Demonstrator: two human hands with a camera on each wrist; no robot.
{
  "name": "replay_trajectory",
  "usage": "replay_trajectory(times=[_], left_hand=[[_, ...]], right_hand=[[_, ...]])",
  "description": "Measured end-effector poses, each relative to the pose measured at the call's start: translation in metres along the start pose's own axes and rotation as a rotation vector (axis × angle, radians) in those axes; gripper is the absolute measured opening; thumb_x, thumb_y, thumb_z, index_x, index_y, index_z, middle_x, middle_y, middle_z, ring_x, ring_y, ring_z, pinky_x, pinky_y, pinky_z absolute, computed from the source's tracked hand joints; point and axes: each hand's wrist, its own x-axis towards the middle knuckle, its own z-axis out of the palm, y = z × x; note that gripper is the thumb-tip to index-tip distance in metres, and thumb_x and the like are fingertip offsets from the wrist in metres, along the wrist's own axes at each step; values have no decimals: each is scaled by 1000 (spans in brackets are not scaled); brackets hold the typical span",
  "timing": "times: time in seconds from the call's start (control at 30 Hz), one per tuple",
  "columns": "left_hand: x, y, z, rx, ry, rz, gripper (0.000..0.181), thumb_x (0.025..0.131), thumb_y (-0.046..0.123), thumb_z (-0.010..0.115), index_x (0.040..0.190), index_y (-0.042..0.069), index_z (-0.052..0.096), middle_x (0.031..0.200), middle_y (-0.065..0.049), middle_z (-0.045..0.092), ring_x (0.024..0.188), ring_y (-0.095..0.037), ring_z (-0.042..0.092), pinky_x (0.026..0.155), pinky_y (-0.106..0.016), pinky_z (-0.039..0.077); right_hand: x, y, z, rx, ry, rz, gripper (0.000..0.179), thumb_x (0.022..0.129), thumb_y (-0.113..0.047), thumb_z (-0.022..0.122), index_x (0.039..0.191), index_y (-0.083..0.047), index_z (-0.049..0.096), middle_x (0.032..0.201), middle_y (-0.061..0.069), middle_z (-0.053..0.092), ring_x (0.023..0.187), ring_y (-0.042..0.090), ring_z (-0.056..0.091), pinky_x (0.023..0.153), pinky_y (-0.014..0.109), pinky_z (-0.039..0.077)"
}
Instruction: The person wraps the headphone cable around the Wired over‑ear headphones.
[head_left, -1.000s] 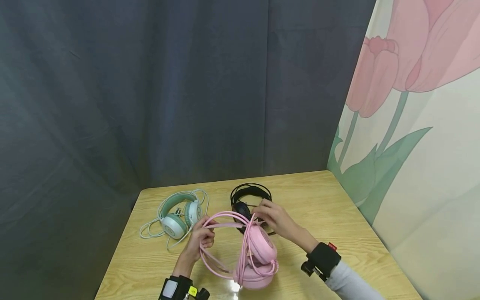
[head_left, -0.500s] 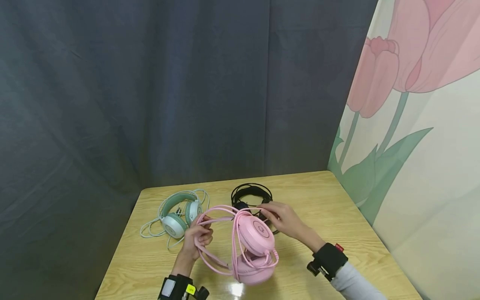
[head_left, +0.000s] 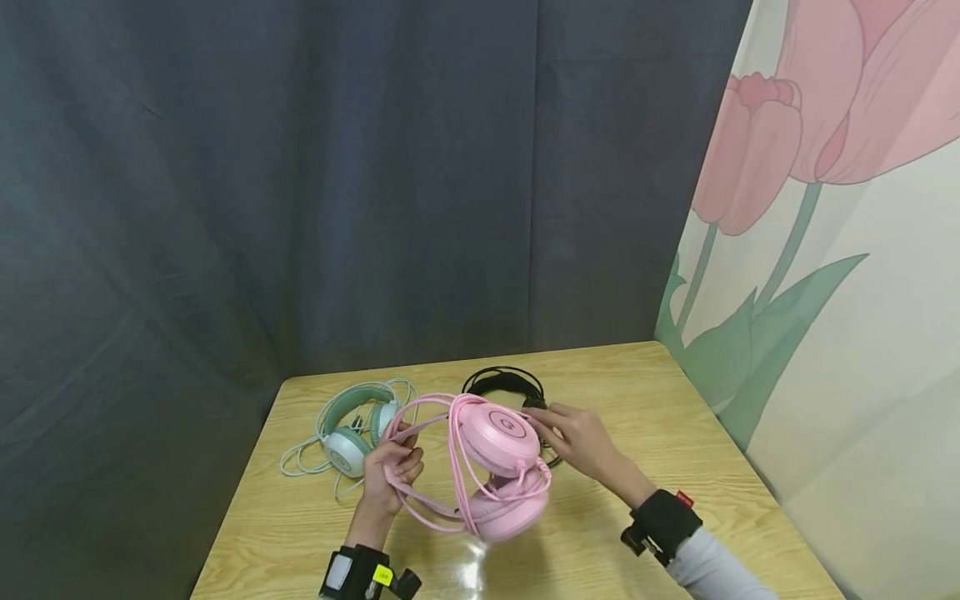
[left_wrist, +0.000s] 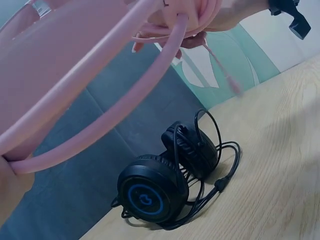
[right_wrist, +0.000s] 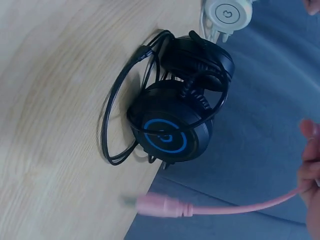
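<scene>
Pink headphones (head_left: 498, 437) hang above the table, tilted, with one ear cup's round logo facing up. My left hand (head_left: 393, 471) grips them by the headband, and loops of their pink cable run around the band and cups. At the right of the cups, my right hand (head_left: 581, 442) pinches the pink cable between thumb and fingers. From those fingers a length of cable ends in a pink plug (right_wrist: 162, 206), blurred at its tip in the right wrist view. Black headphones (left_wrist: 150, 192) with a blue ring lie behind, partly hidden in the head view.
Mint-green and white headphones (head_left: 348, 450) with a pale cable lie at the left of the wooden table (head_left: 637, 392). A dark curtain (head_left: 420, 183) hangs behind the table. A wall with painted tulips (head_left: 825, 375) stands to the right.
The pink headphones have risen and shifted slightly left, turning so that the ear cup's logo faces up. My right hand has moved a little to the right, holding the cable.
</scene>
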Motion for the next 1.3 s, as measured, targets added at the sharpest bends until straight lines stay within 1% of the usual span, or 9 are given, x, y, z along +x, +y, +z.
replay_trajectory(times=[0.13, 0.23, 0.33, 0.47, 0.67, 0.87, 1.03, 1.13, 1.3], left_hand=[[0, -1, 0, -29, 41, 24, 41, 72, -9, 13, 95, 6, 43, 74, -1, 42, 43, -8, 17, 35, -16, 21], [1, -1, -1, -65, 61, 48, 38, 73, -8, 15, 93, 6, 44, 75, -2, 45, 43, -8, 18, 36, -16, 21], [3, -2, -1, -91, 79, 63, 37, 72, -8, 16, 92, 4, 45, 77, -4, 48, 43, -8, 18, 37, -16, 22], [3, -2, 0, -90, 118, 75, 36, 72, -8, 15, 88, 3, 45, 75, -5, 47, 43, -8, 18, 36, -17, 23], [6, 0, 4, -93, 188, 109, 31, 73, -8, 14, 85, 6, 38, 64, -1, 34, 44, -9, 16, 36, -17, 20], [7, -3, 4, -88, 252, 97, 26, 74, -7, 16, 75, 7, 38, 61, -1, 24, 43, -9, 15, 37, -17, 19], [8, -6, 4, -105, 305, 106, 24, 75, -8, 18, 73, 7, 37, 61, -1, 23, 43, -8, 14, 37, -17, 18], [8, -7, 4, -91, 332, 120, 23, 75, -8, 19, 75, 6, 37, 62, -1, 25, 44, -8, 14, 37, -17, 19], [8, -8, 6, -72, 434, 138, 21, 75, -8, 22, 74, 4, 38, 60, -1, 29, 44, -9, 15, 35, -17, 23]], right_hand=[[-5, -5, 0, -89, -135, -29, 39, 85, -22, 49, 123, -18, 49, 93, -3, 59, 71, 7, 53, 57, 27, 46], [-12, -7, 3, -88, -227, -27, 41, 82, -16, 47, 123, -15, 47, 96, -1, 57, 81, 12, 55, 64, 30, 48], [-18, -8, 7, -77, -247, -12, 30, 79, -13, 52, 109, -12, 55, 88, -2, 58, 74, 12, 56, 60, 29, 48], [-24, -10, 13, -128, -232, -7, 8, 78, -22, 59, 82, -15, 57, 68, -9, 52, 55, 7, 50, 45, 26, 41], [-26, -19, 22, -208, -301, 6, 21, 84, -28, 52, 65, -21, 46, 58, -12, 44, 49, 4, 43, 39, 26, 36], [-27, -27, 33, -160, -309, 5, 18, 86, -33, 48, 73, -22, 47, 60, -14, 41, 49, 2, 38, 40, 24, 36], [-26, -33, 38, -101, -260, -50, 15, 87, -31, 47, 90, -17, 54, 71, -8, 51, 58, 5, 50, 48, 26, 44], [-25, -37, 40, -99, -249, -84, 24, 88, -28, 45, 104, -14, 54, 83, -2, 54, 66, 10, 55, 55, 28, 47], [-24, -42, 45, -148, -281, -120, 23, 91, -29, 36, 96, -15, 54, 81, -4, 52, 65, 10, 53, 53, 29, 46]])
